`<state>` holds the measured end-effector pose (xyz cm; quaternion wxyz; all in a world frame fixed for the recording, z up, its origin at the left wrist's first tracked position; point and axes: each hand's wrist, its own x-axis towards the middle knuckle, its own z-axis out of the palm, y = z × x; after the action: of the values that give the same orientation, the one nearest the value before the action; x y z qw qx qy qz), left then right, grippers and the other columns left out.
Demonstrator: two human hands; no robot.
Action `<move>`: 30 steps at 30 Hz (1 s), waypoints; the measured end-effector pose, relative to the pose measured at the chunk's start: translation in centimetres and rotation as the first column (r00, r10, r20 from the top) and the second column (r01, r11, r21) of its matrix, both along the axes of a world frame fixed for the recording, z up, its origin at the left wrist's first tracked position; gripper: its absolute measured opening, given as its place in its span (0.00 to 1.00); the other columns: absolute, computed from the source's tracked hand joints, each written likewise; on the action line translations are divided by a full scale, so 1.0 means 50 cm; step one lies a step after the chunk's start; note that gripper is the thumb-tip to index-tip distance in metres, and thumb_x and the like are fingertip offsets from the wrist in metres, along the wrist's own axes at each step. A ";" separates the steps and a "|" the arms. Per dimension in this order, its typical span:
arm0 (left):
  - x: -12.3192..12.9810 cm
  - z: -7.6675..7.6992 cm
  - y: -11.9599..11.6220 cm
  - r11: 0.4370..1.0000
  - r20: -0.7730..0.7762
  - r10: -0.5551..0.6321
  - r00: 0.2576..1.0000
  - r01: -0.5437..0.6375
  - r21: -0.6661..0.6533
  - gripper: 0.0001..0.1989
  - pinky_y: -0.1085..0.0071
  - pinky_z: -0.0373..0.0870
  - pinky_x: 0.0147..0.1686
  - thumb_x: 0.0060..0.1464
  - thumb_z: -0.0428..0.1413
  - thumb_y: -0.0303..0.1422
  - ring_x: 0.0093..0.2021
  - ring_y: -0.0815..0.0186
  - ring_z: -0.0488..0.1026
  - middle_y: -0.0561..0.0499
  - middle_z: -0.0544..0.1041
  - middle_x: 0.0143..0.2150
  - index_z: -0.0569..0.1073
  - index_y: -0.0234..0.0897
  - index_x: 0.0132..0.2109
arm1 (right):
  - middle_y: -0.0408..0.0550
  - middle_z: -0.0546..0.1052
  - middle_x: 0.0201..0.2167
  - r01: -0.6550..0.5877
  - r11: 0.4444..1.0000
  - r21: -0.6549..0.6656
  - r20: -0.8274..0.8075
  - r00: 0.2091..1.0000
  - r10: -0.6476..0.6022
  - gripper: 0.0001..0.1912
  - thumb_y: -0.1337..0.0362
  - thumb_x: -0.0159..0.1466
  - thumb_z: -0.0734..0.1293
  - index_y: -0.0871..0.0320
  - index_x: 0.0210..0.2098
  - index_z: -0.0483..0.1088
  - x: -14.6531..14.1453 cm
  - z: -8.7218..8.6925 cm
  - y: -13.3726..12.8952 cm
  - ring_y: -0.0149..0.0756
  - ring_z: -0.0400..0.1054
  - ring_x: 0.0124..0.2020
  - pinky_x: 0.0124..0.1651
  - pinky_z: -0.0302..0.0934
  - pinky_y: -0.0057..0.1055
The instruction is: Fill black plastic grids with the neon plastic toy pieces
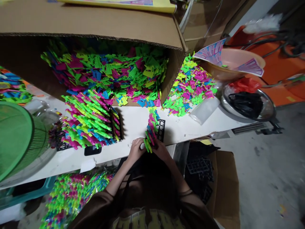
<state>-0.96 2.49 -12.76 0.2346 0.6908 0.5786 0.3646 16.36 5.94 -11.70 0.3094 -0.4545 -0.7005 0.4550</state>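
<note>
Your left hand and right hand flank the near end of the row of plastic pieces. Left fingers are curled, right fingers partly hidden; grip cannot be told for either. From your hands, the row extends toward 12 o'clock, long axis 12 to 6. The black rack shows along its 3 o'clock side, nearer your right hand. White surface shows either side; the carton bounds 12 o'clock, the upright bundle 10 o'clock.

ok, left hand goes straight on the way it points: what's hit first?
Most likely the bright green pieces just ahead of the left hand; depth is unclear, so it may already touch them.
</note>
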 end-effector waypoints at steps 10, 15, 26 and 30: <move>-0.015 0.006 0.000 0.998 0.033 -0.038 0.999 0.040 -0.045 0.17 0.64 0.70 0.39 0.43 0.54 0.19 0.40 0.59 0.73 0.49 0.77 0.39 0.74 0.40 0.40 | 0.45 0.78 0.33 0.071 0.991 -0.112 -0.083 0.993 -0.081 0.09 0.61 0.61 0.63 0.55 0.38 0.73 0.043 0.025 0.014 0.34 0.74 0.32 0.34 0.71 0.30; -0.019 0.001 0.008 0.994 0.044 -0.051 0.998 0.055 -0.091 0.16 0.64 0.71 0.39 0.42 0.55 0.19 0.40 0.60 0.73 0.48 0.77 0.39 0.75 0.39 0.39 | 0.46 0.76 0.29 0.319 0.945 -0.071 0.045 0.948 -0.316 0.13 0.57 0.62 0.61 0.56 0.40 0.72 0.118 0.027 0.083 0.34 0.70 0.25 0.29 0.68 0.30; -0.031 0.016 0.035 0.976 0.079 -0.113 0.990 0.126 -0.179 0.08 0.67 0.69 0.39 0.47 0.58 0.22 0.37 0.62 0.72 0.50 0.76 0.34 0.75 0.39 0.34 | 0.61 0.70 0.52 0.336 0.822 0.459 0.602 0.563 -0.566 0.20 0.71 0.62 0.56 0.61 0.52 0.69 0.252 0.065 0.335 0.41 0.71 0.37 0.37 0.64 0.34; -0.034 0.022 0.033 0.969 0.103 -0.134 0.986 0.152 -0.193 0.08 0.68 0.68 0.37 0.49 0.57 0.24 0.37 0.62 0.72 0.50 0.76 0.34 0.76 0.40 0.36 | 0.59 0.71 0.50 0.250 0.866 0.432 0.722 0.479 -0.499 0.18 0.74 0.62 0.57 0.60 0.48 0.71 0.247 0.076 0.343 0.35 0.68 0.30 0.32 0.60 0.31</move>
<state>-2.66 4.14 -11.66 0.3542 0.6867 0.5501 0.3169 28.73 23.09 -7.91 0.1019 -0.7081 -0.6986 0.0146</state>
